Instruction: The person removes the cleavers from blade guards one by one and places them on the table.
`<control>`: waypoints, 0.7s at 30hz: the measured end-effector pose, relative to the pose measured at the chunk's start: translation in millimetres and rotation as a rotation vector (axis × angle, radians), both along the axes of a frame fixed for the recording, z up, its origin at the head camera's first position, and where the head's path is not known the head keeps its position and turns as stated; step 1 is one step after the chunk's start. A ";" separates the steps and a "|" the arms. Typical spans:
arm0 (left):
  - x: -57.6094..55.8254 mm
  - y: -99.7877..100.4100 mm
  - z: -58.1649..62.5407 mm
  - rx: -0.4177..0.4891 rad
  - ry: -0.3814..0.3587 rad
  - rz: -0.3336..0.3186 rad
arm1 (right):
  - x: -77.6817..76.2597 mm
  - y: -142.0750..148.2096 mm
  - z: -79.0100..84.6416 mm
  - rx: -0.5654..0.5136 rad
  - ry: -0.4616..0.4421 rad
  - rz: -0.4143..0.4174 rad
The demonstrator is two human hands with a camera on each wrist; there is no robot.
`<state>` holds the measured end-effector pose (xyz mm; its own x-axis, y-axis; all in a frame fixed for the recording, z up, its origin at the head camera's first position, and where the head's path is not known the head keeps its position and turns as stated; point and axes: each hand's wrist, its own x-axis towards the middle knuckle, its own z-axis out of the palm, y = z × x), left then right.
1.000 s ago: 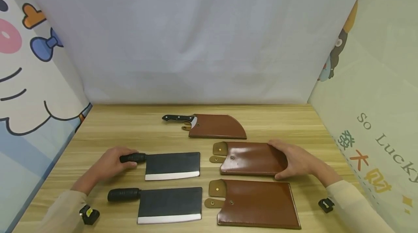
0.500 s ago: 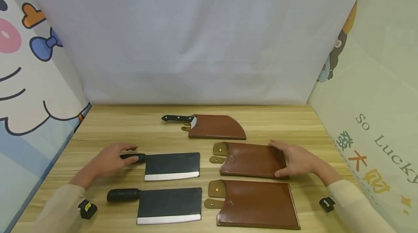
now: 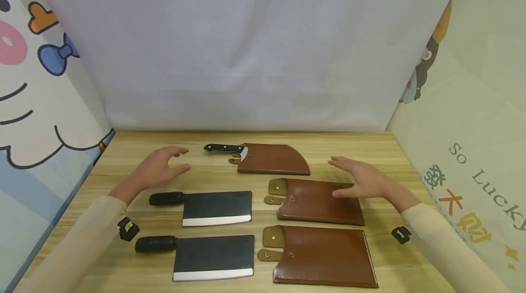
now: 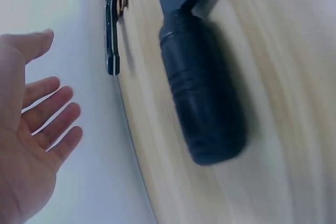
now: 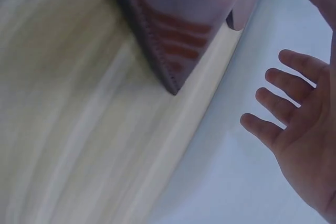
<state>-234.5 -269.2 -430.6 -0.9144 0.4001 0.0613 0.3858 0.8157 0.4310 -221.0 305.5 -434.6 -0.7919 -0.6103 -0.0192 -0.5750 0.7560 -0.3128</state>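
Observation:
My left hand [image 3: 158, 170] is raised with nothing in it, thumb and fingers spread, beyond the black handle of the middle cleaver [image 3: 217, 206]. In the left wrist view that cleaver handle [image 4: 202, 93] lies apart from the fingers. My right hand [image 3: 363, 179] hovers over the far right corner of the middle brown leather sheath [image 3: 318, 199], holding nothing. At the back a cleaver with a riveted black handle [image 3: 223, 148] sits inside a curved brown sheath [image 3: 274, 159], handle to the left.
A second bare cleaver [image 3: 213, 256] lies in front, blade to the right, beside another brown sheath [image 3: 324, 256] whose snap straps point left. A white cloth [image 3: 246, 55] hangs behind the wooden table [image 3: 135, 147]. Printed panels stand at left [image 3: 33, 101] and right [image 3: 464, 101].
My left hand has let go of the middle cleaver's handle and lifted away, forward and right. My right hand has come off the middle sheath and moved forward. Cleavers and sheaths stay nearly in place.

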 end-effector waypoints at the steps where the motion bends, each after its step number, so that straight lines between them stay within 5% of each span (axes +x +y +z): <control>1: -4.0 2.8 1.3 -0.001 0.005 0.004 | -2.6 -3.2 1.3 -0.003 0.002 0.000; 10: -37.0 31.4 -5.0 0.060 0.032 -0.024 | -31.4 -34.7 4.1 -0.030 0.026 -0.041; 21: -68.3 57.7 -38.6 0.098 -0.007 -0.044 | -70.7 -64.9 -22.6 -0.115 -0.002 -0.122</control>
